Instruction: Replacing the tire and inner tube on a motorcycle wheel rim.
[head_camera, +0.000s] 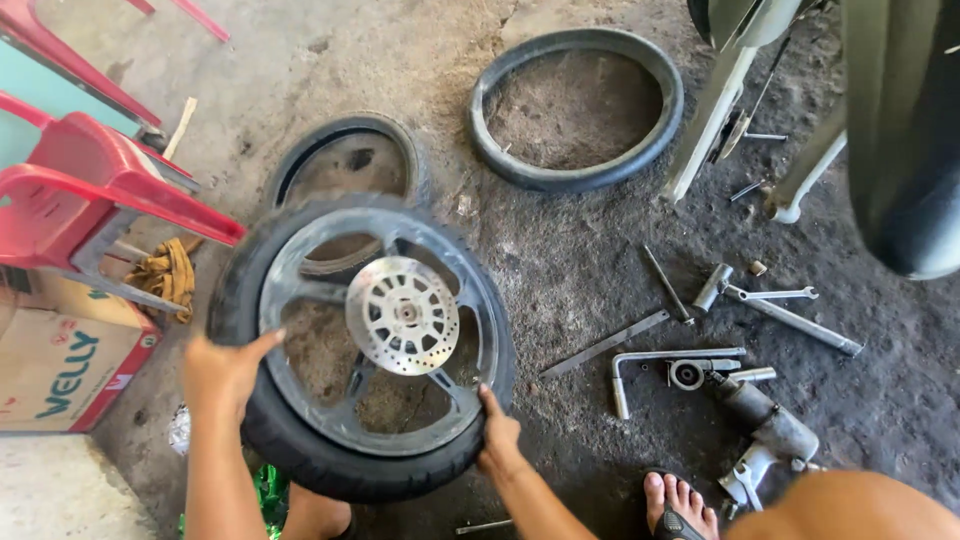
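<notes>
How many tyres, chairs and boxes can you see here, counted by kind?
Tyres: 3 – one on the wheel gripped by the left hand and right hand, a loose tyre behind it, a larger loose tyre farther off.
Red plastic chairs: 2 – nearer chair, upper chair.
Cardboard boxes: 1 – box.
Total: 6

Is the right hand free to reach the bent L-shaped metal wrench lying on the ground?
Probably not yet: the right hand grips the black-tyred wheel, as does the left hand. The L-shaped wrench lies unobstructed to the right.
</notes>
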